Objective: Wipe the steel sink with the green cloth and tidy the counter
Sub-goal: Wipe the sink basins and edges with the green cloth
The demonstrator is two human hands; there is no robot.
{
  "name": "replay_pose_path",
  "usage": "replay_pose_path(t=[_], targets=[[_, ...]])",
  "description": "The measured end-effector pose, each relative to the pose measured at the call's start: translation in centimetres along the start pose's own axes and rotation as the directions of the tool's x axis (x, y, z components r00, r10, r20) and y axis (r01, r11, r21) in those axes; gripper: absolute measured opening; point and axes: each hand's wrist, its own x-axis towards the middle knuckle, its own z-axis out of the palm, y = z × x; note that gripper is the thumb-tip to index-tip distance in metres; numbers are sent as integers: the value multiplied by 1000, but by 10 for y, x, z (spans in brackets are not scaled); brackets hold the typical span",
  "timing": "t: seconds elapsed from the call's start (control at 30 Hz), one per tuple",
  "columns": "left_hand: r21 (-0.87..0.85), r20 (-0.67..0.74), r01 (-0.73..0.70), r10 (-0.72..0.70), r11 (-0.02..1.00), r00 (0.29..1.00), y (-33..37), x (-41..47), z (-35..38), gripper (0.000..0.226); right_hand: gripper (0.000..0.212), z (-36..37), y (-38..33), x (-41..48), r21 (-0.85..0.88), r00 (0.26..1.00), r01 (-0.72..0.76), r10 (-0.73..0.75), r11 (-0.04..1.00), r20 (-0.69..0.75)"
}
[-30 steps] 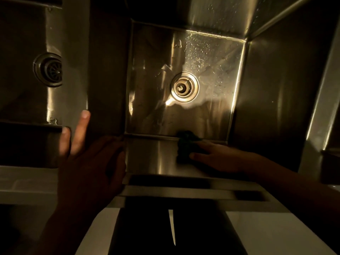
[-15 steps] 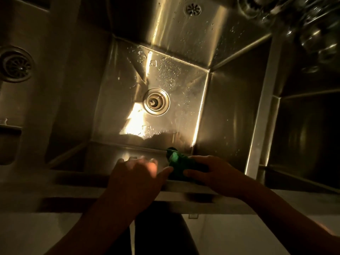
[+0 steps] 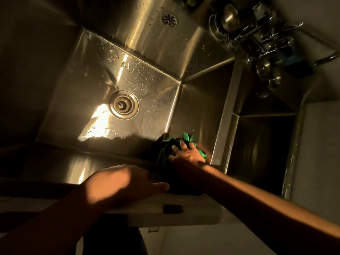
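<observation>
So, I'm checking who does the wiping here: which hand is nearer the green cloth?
Right. The right hand presses on the green cloth in the sink's near right corner. The left hand rests on the sink's front rim, apart from the cloth.

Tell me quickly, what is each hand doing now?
Left hand: holds nothing, resting on the steel sink's front rim.
Right hand: fingers closed on the crumpled green cloth.
</observation>
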Motion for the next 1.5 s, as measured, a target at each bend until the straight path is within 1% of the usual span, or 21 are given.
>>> replay_pose_path(t=[0.07, 0.17, 0.23, 0.33, 0.4, 0.53, 0.63, 0.7, 0.77, 0.87, 0.93, 1.0, 1.07, 1.1, 1.17, 1.23, 1.3, 1.33, 1.4, 1.43, 1.5], targets=[[-10, -27, -9, 9, 1000, 1000, -2, 7, 3, 98, 55, -10, 4, 20, -60, 998, -41, 44, 997, 50], [-40, -123, -33, 28, 999, 992, -11, 15, 15, 117, 56, -30, 17, 52, -138, 993, -98, 106, 986, 57], [-99, -161, -38, 22, 994, 987, -15, 19, 22, 132, 54, -43, 31, 72, -169, 988, -149, 154, 974, 15], [-152, -214, -1, -32, 988, 976, -20, 25, 27, 140, 53, -64, 59, 93, -164, 966, -256, 248, 953, -69], [-134, -244, 17, -50, 991, 968, -20, 25, 29, 139, 53, -78, 78, 98, -178, 947, -313, 293, 933, -129], [-91, -267, 6, -30, 996, 963, -20, 21, 24, 124, 54, -107, 116, 88, -175, 880, -447, 397, 877, -261], [-91, -278, -21, -5, 996, 961, -18, 18, 22, 113, 55, -114, 126, 65, -173, 855, -483, 420, 858, -304], [-86, -280, -22, -3, 996, 960, -17, 18, 21, 116, 54, -108, 120, 46, -186, 852, -479, 404, 858, -335], [-87, -253, 4, -26, 996, 967, -16, 18, 19, 123, 54, -92, 103, 30, -190, 868, -441, 363, 877, -339], [-96, -187, 23, -41, 995, 981, -12, 16, 16, 124, 53, -61, 65, 17, -176, 930, -320, 273, 931, -246], [-117, -199, 25, -48, 993, 979, -13, 15, 15, 125, 48, -36, 41, 14, -161, 964, -231, 203, 960, -172], [-111, -241, 18, -44, 994, 969, -15, 11, 16, 118, 45, -11, 19, 13, -118, 987, -137, 125, 984, -103], [-87, -293, -31, 4, 996, 956, -15, 4, 11, 98, 45, 9, 1, 12, -67, 991, -100, 94, 993, -91], [-72, -335, -86, 57, 994, 941, -13, -1, 7, 90, 46, 15, -6, 13, -45, 990, -103, 98, 994, -99], [-11, -394, -215, 194, 976, 899, -9, -14, -7, 82, 48, 21, -13, 17, -30, 987, -114, 110, 993, -116], [100, -432, -262, 279, 960, 858, -14, -31, -24, 73, 47, 16, -9, 25, -40, 984, -108, 101, 993, -149], [198, -530, -227, 299, 953, 793, -18, -45, -39, 49, 46, 3, -2, 35, -47, 973, -102, 90, 994, -211], [204, -610, -214, 295, 955, 735, -21, -51, -47, 41, 46, -5, 2, 40, -58, 964, -96, 79, 994, -252], [199, -767, -245, 306, 949, 563, -28, -60, -67, 35, 46, -23, 6, 46, -110, 934, -90, 46, 990, -354], [225, -803, -242, 321, 944, 503, -35, -62, -77, 33, 46, -34, 7, 48, -136, 910, -95, 31, 986, -413], [349, -766, -141, 368, 927, 526, -48, -68, -105, 30, 49, -58, 9, 51, -162, 846, -100, -2, 982, -534]])
